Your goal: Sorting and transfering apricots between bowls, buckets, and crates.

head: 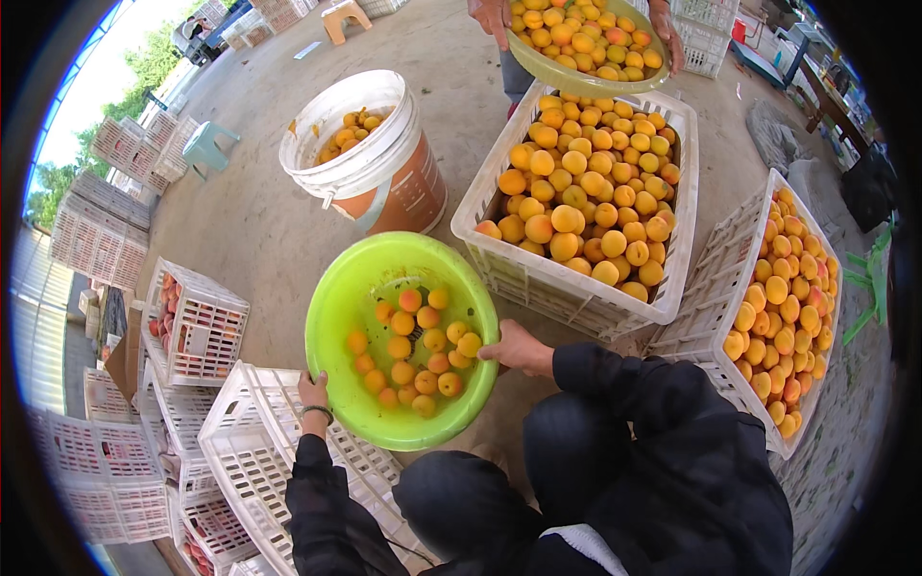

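Both my hands grip the rim of a bright green plastic basin. My left hand, with a bracelet at the wrist, holds its lower left edge, and my right hand holds its right edge. Several apricots lie loose on the basin's bottom, more of them towards my right hand and my knees. Beyond the basin stands a white plastic crate heaped with apricots. Above that crate's far end, another person's hands hold a yellowish basin full of apricots.
A white and orange bucket with some apricots stands ahead. Another filled crate tilts in view at my right. An open white crate is by my left arm, beside stacked fruit crates. A blue stool stands farther left.
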### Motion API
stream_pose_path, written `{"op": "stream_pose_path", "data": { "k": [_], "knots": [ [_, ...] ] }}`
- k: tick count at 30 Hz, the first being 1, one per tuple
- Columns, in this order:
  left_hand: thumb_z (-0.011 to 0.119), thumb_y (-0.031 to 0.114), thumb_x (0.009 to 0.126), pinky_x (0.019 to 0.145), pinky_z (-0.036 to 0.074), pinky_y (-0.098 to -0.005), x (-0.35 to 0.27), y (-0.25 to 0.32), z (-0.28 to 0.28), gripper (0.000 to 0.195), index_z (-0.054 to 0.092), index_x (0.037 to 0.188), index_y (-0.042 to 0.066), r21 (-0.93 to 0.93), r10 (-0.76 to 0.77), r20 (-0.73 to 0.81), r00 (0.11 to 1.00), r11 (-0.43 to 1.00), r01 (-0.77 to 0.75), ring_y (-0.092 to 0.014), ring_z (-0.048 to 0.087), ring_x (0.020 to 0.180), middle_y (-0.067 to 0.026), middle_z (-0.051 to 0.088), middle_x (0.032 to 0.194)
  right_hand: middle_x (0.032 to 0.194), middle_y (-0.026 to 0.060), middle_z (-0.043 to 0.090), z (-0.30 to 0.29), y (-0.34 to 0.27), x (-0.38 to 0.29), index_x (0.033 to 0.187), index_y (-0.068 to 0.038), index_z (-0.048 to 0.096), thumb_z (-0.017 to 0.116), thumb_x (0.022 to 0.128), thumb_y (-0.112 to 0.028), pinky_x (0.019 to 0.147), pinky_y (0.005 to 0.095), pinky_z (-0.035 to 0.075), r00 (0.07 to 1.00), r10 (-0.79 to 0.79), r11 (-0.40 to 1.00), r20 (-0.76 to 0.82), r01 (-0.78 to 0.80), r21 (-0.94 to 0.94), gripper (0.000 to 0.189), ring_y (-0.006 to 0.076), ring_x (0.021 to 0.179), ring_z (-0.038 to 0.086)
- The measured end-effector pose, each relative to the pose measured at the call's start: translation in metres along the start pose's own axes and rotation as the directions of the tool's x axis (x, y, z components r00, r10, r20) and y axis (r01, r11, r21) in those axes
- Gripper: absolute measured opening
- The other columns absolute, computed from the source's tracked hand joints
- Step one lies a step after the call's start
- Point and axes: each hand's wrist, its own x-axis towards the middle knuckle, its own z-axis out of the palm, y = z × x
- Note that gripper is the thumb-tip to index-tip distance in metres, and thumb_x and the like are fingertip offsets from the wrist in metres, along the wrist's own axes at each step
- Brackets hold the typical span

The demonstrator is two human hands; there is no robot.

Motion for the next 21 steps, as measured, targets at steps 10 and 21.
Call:
{"op": "stream_pose_path", "data": {
  "k": [10, 21],
  "knots": [
    [0.065, 0.009, 0.076, 0.085, 0.045, -0.0387, -0.023, 0.035, 0.075, 0.035, 0.055, 0.109, 0.000, 0.348, -0.257, 0.120, 0.959, 0.916, 0.202, -0.033, 0.057, 0.099, -0.0198, 0.057, 0.104, 0.098, 0.0204, 0.058, -0.041, 0.061, 0.040, 0.113, 0.010, 0.041, 0.067, 0.075, -0.015, 0.063, 0.0371, 0.054, 0.989, 0.143, 0.986, -0.039, -0.145, -0.078, 0.052, 0.0265, 0.084, 0.063],
    [0.064, 0.006, 0.068, 0.103, 0.032, -0.0394, 0.013, 0.447, 0.190, 0.060, 0.046, 0.125, 0.010, 0.047, 0.914, 0.386, 0.128, 0.119, -0.992, -0.029, 0.039, 0.125, -0.0115, 0.047, 0.128, 0.083, 0.0097, 0.057, -0.089, -0.156, -0.028, 0.096, -0.007, 0.059, 0.056, 0.073, -0.010, 0.072, 0.0390, 0.045, 0.579, -0.801, 0.030, 0.153, 0.293, -0.956, 0.023, 0.0292, 0.085, 0.051]
  ]
}}
